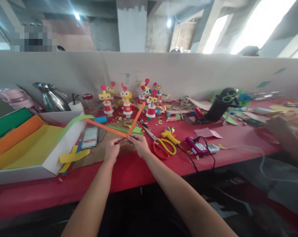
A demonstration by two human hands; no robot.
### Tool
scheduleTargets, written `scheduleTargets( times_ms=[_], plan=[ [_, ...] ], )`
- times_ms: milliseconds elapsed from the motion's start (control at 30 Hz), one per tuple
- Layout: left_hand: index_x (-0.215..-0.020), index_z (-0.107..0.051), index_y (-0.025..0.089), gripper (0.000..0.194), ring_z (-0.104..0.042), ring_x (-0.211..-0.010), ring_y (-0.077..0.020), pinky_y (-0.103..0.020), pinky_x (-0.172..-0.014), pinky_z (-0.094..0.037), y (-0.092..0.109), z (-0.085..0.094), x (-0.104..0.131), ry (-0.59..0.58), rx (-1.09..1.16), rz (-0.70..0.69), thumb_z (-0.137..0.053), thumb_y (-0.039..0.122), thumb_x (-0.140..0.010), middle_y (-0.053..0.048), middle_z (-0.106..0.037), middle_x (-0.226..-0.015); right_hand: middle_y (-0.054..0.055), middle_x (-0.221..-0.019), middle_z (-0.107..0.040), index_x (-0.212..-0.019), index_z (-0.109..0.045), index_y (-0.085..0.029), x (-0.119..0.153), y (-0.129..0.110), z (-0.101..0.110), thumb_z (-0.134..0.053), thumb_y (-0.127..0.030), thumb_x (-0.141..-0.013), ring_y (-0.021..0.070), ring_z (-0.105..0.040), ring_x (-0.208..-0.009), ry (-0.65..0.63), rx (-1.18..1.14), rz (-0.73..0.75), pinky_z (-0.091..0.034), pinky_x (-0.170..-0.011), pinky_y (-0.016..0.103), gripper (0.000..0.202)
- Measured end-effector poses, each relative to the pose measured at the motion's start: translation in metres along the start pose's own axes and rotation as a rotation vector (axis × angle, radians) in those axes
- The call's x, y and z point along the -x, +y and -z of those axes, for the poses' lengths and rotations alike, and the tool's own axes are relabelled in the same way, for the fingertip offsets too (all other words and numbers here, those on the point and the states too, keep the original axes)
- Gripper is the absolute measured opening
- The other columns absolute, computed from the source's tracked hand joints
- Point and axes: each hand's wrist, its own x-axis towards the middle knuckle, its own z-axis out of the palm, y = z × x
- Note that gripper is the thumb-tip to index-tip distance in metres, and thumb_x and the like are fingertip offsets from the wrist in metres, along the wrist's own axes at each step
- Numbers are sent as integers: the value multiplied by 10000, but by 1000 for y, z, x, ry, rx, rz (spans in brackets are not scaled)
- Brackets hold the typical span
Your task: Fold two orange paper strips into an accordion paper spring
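Has at the far left a white open box [65,141] holding yellow, orange and green sheets [27,144], with a pink plastic-wrapped item [16,98] and a steel jug [52,100] behind. Then has a red-topped jar [89,104] and, nearer, a blue roll [100,119], with crossed yellow strips [74,156] just beside the box. In the middle, above brown cardboard [98,157] on the red table [127,177], holds an orange paper V [104,127] raised, with its point toward the body, one limb slanting out left near the blue roll and the other slanting away to the right. Pinches it near the join with the left hand [113,149], thumb and fingertips closed on the paper, and grips it likewise at the join with the right hand [139,144]. Cannot tell whether folded from one strip or made of two. Faces, beyond, a cluster of small figures [127,107] built on red and white cups. Has just right of the right hand scissors [153,136] with red and yellow handles, then a yellow glue gun [172,136], a magenta device [195,146], a folded pink paper [208,132] and, behind, a black holder [214,108] with green rings. Has at the far right another person's arm [287,135], blurred, near scattered paper.
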Motion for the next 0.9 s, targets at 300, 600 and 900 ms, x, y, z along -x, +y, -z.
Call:
scheduleTargets(
  times_ms=[300,600,900],
  plan=[
    [-817,-748,177,307,-599,-739,-210,-284,-694,-421,0,-2,3,-19,-8,-80,-697,430,-651,-31,-698,-699,-9,-642,-639,-766,-692,-169,0,1,2,-751,-337,-641,91,-538,-564,-9,-49,-31,-422,-574,220,217],
    [-723,-721,131,330,-572,-562,-140,-254,-578,-406,-1,-3,1,-13,460,191,-832,296,-461,-15,-656,-572,-6,-686,-661,-787,-702,-178,2,2,1,-771,-298,-634,111,-578,-611,-101,24,40,-461,-606,236,207],
    [-613,-663,119,200,-530,-532,-84,-182,-461,-362,0,-2,-2,-93,632,339,-801,182,-483,-9,-613,-569,21,-748,-675,-841,-713,-195,4,12,-1,-756,-279,-658,160,-621,-689,-22,287,283,-504,-678,279,206]
  ],
)
